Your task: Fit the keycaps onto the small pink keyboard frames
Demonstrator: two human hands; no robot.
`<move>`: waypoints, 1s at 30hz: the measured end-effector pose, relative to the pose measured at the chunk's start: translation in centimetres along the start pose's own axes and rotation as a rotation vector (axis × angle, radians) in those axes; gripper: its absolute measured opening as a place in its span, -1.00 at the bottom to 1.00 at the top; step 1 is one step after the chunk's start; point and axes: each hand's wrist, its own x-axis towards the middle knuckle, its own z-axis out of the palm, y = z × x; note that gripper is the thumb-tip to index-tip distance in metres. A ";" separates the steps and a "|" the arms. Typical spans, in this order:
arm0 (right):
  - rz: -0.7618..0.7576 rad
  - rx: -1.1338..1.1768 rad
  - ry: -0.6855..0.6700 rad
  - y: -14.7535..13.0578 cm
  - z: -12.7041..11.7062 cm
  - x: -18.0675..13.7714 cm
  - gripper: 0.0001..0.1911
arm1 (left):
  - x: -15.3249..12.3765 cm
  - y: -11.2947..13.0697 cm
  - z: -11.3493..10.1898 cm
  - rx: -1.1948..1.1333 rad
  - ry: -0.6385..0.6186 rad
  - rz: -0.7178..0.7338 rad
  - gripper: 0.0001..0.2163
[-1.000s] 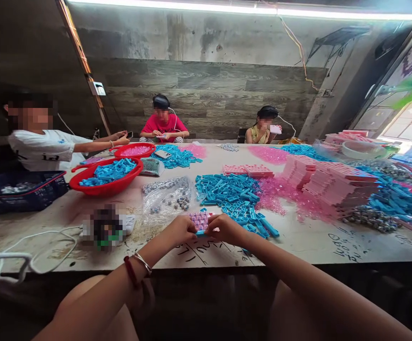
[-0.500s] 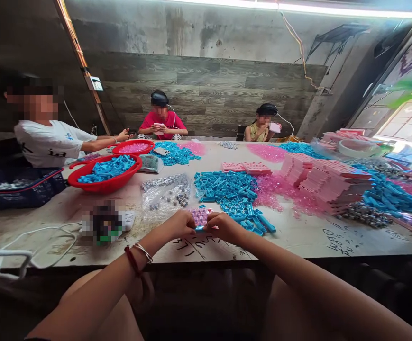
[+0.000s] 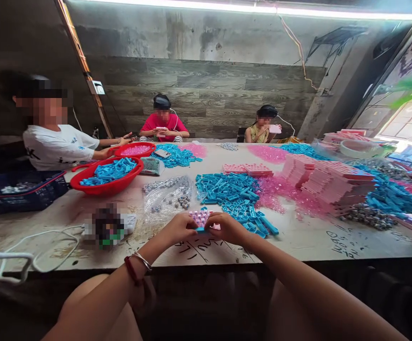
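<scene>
Between my two hands, just above the near part of the table, is a small pink plastic tray (image 3: 200, 218) dotted with shiny beads. My left hand (image 3: 180, 228) is closed on its left end, thumb towards me. My right hand (image 3: 227, 227) grips the right end with bent fingers that hide part of it. A blue plastic strip (image 3: 200, 230) shows along the tray's near edge, between my thumbs. Right behind my hands lies a heap of blue plastic pieces (image 3: 227, 189). Left of that heap is a clear plastic bag (image 3: 166, 196) with silvery beads.
Red baskets (image 3: 108, 189) with blue and pink pieces stand at left. Stacked pink trays (image 3: 337, 182) and loose pink pieces (image 3: 277, 194) lie right. A white cable (image 3: 54, 232) crosses the near left. Three people sit around the table; a dark crate (image 3: 24, 196) is far left.
My hands keep hold of the pink tray with barely any shift. The view has moved slightly. The person at left has shifted to the right, with a hand now by the red basket.
</scene>
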 end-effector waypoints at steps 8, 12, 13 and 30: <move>-0.027 0.032 0.010 0.3 0.2 -0.1 -0.87 | -0.4 0.3 -0.4 0.007 0.033 0.008 -0.84; -0.049 0.036 -0.003 0.6 0.4 -0.1 -0.90 | -0.4 0.2 -0.2 0.017 0.030 -0.017 -0.85; -0.048 0.031 -0.007 0.7 0.5 -0.1 -0.90 | -0.4 0.2 -0.1 0.013 0.020 -0.024 -0.85; -0.052 -0.046 -0.080 0.1 0.4 0.3 -0.82 | 0.2 0.3 0.0 0.122 -0.091 -0.031 -0.91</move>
